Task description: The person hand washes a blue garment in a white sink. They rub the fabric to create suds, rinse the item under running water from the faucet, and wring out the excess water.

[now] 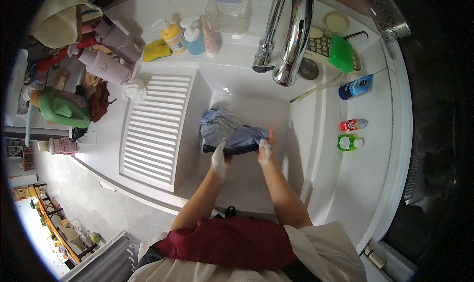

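Observation:
A crumpled blue-grey cloth garment (pixel 222 128) with a dark band along its near edge lies bunched in the white sink basin (pixel 248 189). My left hand (pixel 220 159), coated in suds, grips the near edge with the thumb up; its fingers are partly hidden by the cloth. At the right end of the garment, my right hand (pixel 265 148) holds a fold, with foam around the thumb and fingers pointing away from me. Left of the basin is a ribbed washboard (pixel 153 130) built into the sink. A chrome faucet (pixel 290 65) hangs over the far side.
Pump bottles (pixel 173 37), a yellow sponge (pixel 157 51) and a pink tube (pixel 210 39) line the back ledge. On the right are a green scrubber (pixel 340 54), a blue tube (pixel 355 86) and a small green bottle (pixel 346 143). A green jug (pixel 64 106) lies left.

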Motion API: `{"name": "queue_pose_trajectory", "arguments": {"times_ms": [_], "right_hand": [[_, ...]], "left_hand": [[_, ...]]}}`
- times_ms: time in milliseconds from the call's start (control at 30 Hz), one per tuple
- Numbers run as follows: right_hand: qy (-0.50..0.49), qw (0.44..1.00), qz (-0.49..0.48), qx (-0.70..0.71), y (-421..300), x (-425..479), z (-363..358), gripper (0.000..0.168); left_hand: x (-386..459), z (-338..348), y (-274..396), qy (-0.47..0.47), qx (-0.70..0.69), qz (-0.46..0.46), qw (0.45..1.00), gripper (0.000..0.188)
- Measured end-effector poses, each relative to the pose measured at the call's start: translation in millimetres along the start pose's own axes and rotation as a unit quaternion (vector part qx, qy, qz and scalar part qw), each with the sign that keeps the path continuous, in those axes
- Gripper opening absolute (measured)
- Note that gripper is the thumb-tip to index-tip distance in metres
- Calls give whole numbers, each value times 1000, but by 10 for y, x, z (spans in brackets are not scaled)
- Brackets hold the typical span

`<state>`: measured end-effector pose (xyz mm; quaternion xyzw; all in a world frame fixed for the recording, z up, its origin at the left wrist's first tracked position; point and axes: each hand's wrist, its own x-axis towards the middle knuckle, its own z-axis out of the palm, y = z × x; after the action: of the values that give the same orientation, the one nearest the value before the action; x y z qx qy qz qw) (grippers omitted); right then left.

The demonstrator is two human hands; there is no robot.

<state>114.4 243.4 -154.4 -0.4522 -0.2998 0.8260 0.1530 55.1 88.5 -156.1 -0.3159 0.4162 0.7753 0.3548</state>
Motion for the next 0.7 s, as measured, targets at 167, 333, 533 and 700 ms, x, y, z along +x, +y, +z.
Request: {"name": "queue_pose_trajectory", "arguments": {"times_ms": [167,333,533,700], "right_hand": [[-216,849,-323,-358,-68,-574,434,27],[-173,705,-400,-560,18,-749,671,14],[-53,796,-333,-503,41,-35,617,22],[-64,762,-333,-552,204,-483,647,31]], "left_hand": [[-8,393,181,-152,-88,-90,980,42],[291,123,-64,-410,-158,-53,897,33],[217,307,-81,-285,-22,42,957,31],[328,202,-233,-286,9,83,955,30]]}}
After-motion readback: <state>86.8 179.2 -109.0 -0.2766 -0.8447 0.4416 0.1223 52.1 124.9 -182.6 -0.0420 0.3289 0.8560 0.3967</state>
